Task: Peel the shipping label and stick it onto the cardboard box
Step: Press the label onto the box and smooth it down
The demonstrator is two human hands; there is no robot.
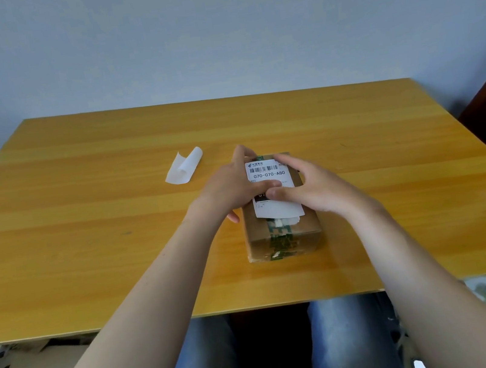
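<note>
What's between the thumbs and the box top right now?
The shipping label, lying on the cardboard box; the left hand and right hand both press a thumb on it. Head view shows this.

White shipping label (269, 176) on top of the cardboard box (282, 231), barcode near its far edge, "070-070-A80" printed large below it, small "A80" underneath, remaining print too small to read
</note>
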